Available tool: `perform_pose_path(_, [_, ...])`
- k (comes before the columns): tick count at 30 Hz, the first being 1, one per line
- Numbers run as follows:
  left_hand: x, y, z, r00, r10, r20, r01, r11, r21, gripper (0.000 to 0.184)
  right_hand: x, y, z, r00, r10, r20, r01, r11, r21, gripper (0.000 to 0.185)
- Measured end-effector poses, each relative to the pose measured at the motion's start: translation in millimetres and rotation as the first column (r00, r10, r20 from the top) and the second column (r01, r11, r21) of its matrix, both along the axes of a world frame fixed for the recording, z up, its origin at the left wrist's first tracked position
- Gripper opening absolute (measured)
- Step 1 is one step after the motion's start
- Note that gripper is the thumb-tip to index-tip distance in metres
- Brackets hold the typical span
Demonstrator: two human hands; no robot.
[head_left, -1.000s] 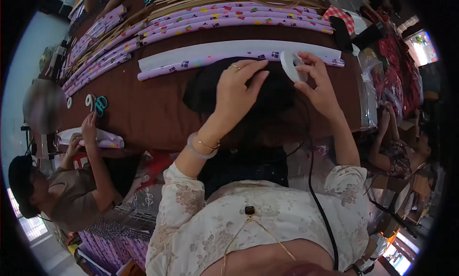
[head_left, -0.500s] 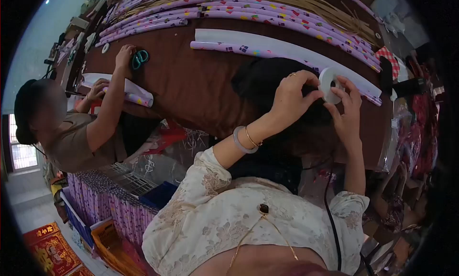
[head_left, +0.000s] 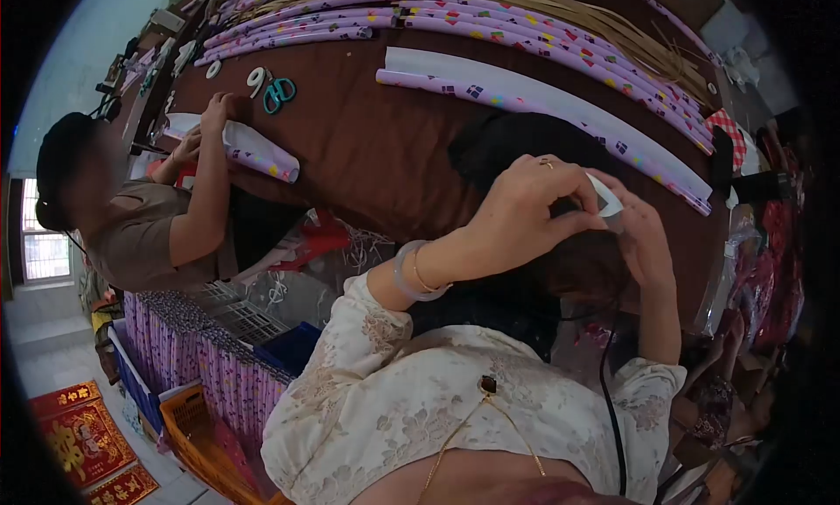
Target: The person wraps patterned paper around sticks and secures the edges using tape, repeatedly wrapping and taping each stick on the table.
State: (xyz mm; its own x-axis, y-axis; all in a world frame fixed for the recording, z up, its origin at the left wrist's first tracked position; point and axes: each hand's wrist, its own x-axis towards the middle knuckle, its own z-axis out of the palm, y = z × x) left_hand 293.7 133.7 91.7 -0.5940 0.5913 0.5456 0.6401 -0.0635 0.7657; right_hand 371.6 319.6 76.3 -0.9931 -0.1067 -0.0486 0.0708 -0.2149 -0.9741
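A roll of white tape (head_left: pixel 604 202) is held up between my two hands, over the near edge of the brown table. My left hand (head_left: pixel 538 199), with a ring and bracelets, pinches the near side of the roll between thumb and fingers. My right hand (head_left: pixel 646 232) wraps its fingers round the roll's far side. The roll is tilted, and fingers cover much of it. Just beyond my hands, a purple patterned sheet (head_left: pixel 455 87), partly rolled with its white underside showing, lies along the table. A dark cloth-like thing (head_left: pixel 490 137) sits between it and my left hand.
Several purple patterned rolls (head_left: pixel 525 34) and brown strips (head_left: pixel 560 2) lie at the back. At left a co-worker (head_left: pixel 157 216) handles a purple patterned sheet (head_left: pixel 271 160) near green-handled scissors (head_left: pixel 278 95). An orange crate (head_left: pixel 188 422) stands at lower left. A black cable (head_left: pixel 604 374) hangs before me.
The tape roll has turned, showing its edge instead of its round face. My hands have come lower and closer round it. The co-worker's hands have come together on their sheet.
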Motion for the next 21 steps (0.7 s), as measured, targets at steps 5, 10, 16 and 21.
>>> perform_pose_path(5, [0.3, -35.3, 7.7, 0.926, -0.021, 0.376, 0.035, 0.999, -0.032, 0.018, 8.9, -38.9, 9.2, 0.781, 0.288, 0.555, -0.076, 0.925, -0.373, 0.059])
perform_pose_path(10, [-17.7, -74.2, 21.7, 0.793, 0.045, 0.607, 0.105, 0.972, -0.210, 0.029, 1.1, -44.1, -1.6, 0.775, 0.546, 0.318, -0.535, 0.835, -0.130, 0.078])
perform_pose_path(16, [-43.1, -96.5, 15.8, 0.911, 0.285, 0.299, -0.120, 0.875, -0.469, 0.020, -20.5, -42.7, 4.0, 0.821, 0.508, 0.259, -0.542, 0.837, 0.075, 0.036])
perform_pose_path(21, [-100.9, -118.9, -7.8, 0.882, 0.469, -0.049, -0.441, 0.784, -0.437, 0.017, -46.6, -27.0, 11.7, 0.922, 0.327, 0.208, -0.364, 0.916, 0.172, 0.048])
